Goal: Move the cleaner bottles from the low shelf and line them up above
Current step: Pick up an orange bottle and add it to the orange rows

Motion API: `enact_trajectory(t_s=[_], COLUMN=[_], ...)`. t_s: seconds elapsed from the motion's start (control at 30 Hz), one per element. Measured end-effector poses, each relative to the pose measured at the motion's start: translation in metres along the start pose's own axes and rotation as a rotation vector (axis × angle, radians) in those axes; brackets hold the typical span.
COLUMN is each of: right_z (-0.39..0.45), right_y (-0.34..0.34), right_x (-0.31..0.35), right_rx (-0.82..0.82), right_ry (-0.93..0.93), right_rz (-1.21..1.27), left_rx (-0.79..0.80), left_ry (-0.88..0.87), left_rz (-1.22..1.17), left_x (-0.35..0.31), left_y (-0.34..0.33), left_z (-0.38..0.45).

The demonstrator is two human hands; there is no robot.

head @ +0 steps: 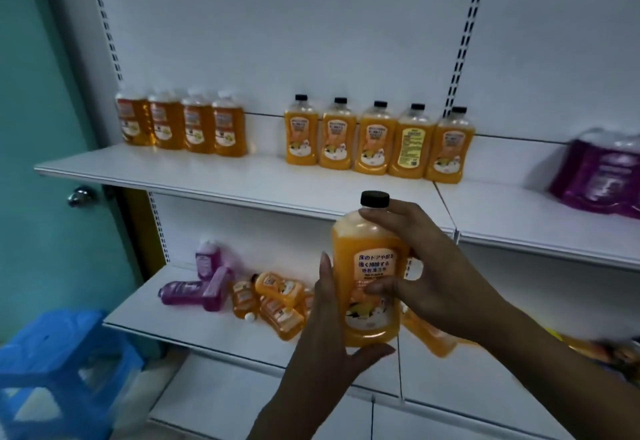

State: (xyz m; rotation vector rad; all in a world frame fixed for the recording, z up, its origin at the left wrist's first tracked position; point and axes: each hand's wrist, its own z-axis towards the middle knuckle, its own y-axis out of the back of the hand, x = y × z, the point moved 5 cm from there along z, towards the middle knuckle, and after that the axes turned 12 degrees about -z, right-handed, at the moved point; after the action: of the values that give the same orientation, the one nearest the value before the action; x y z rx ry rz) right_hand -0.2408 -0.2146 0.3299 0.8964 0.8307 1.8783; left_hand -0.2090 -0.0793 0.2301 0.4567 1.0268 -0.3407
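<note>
- Person holds one orange bottle (pixel 367 277) upright w/ both hands, in the air in front of the low shelf (pixel 207 332), just under the front edge of the upper shelf (pixel 221 180).
- Left hand (pixel 329 339): fingers straight up along the bottle's left side, thumb tucked under the bottom. Open-ish, more a prop than a squeeze.
- Right hand (pixel 440 277): fingers curled round the bottle's right side and front, one finger up near the black cap (pixel 375 198). This hand has the real hold.
- Upper shelf already has a row of five same black-cap bottles (pixel 374 140) standing in the middle-right, and four darker orange bottles (pixel 183 130) far left. Purple pack (pixel 602 176) sits at the far right.
- Low shelf has a messy pile of orange bottles (pixel 277 301) lying down, plus purple bottles (pixel 204 284) on the left, some tipped.
- Blue plastic stool (pixel 59 367) near left, on the floor.
- How it'll handle, I think: bottle looks full, so prob. heavy for its size. Hard plastic, smooth, maybe slippy. Flat wide body, so hold the sides at the middle, w/ a hand under the bottom. Don't lift by the cap alone.
- It could tip neighbors when set down, so go slow next to the row.
</note>
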Motion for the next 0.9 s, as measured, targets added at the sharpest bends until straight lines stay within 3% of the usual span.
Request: enact_trajectory(t_s=[0.1,0.27,0.63,0.77,0.9], right_z=[0.032,0.107,0.274,0.317,0.347], right_y=[0.003,-0.015,-0.092,-0.117,-0.133], right_x=[0.007,0.000,-0.081,-0.108,-0.130], right_rx=[-0.097,-0.214,-0.299,-0.335,-0.328], right_ry=[0.051,0.025,0.066,0.003,-0.103], right_rz=[-0.009,-0.001,-0.171,-0.236,-0.295], left_rx=[-0.046,0.040,0.033,-0.014,-0.097], left_ry=[-0.013,0.028,0.159,0.240,0.219], left_rz=[0.015,-0.035,0.282,0.563,0.578], left_x=[-0.007,0.001,0.072,0.104,0.108], left_y=[0.025,0.085,0.173,0.186,0.191], left_z=[0.031,0.096,0.259,0.275,0.269])
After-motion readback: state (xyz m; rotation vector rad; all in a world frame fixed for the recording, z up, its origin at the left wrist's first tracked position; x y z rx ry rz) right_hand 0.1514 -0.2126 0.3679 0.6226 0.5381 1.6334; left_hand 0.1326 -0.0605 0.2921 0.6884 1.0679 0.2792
